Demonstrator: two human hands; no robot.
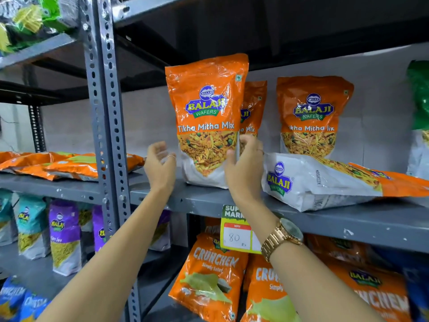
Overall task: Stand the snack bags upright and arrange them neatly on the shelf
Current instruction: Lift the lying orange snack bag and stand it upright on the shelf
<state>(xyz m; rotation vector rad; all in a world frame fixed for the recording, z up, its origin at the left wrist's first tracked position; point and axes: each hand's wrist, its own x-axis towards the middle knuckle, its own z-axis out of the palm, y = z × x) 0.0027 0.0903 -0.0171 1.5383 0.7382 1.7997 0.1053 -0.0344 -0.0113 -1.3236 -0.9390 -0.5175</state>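
Right hand (243,168): thumb on the front face and fingers (249,141) curled round the right edge of the front Tikha Mitha Mix bag (206,122), clamped on it low down, at about the bag's 4 o'clock. A ring shows on one finger; a gold wristwatch (282,235) sits on the wrist.

Left hand (160,166): fingers spread apart, palm turned toward the bag, holding nothing. It stands just beside the bag's lower left edge, at its 8 o'clock; contact cannot be confirmed.

The gripped bag stands upright on the grey metal shelf (348,221), base on the deck, between the two hands. A second upright bag (254,105) of the same product stands directly behind it, at 2 o'clock, mostly hidden. A third upright bag (312,117) stands well apart at 3 o'clock. In front of that one a fallen bag (325,182) lies flat, its white base end toward the right hand and just beside it.

At 9 o'clock, past the perforated upright post (104,112), further orange bags (58,165) lie flat on the neighbouring shelf. A yellow price tag (236,235) reading 80 hangs from the shelf edge at 6 o'clock, above Crunchem bags (209,275).
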